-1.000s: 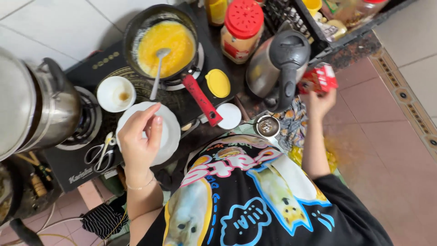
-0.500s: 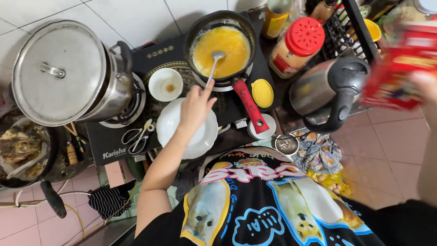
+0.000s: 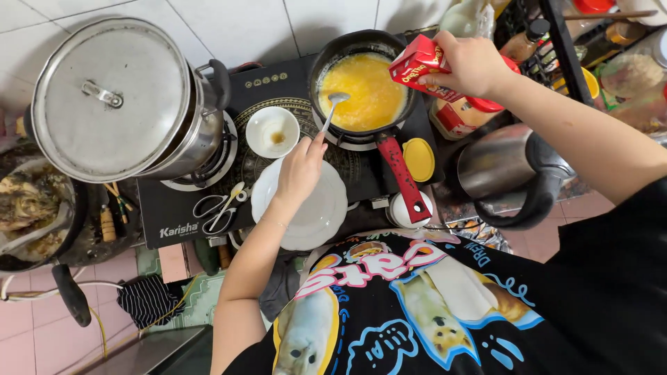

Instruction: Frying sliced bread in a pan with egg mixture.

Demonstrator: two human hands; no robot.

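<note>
Nearest in, the left hand (image 3: 300,170) hovers over the white plate (image 3: 306,208), its grip pinching the spoon (image 3: 331,107) by the handle, which runs up and away into the frying pan (image 3: 361,87) of yellow egg. Beyond, the right hand (image 3: 472,64) clasps a red carton (image 3: 419,64), tilted at the pan's right rim.
</note>
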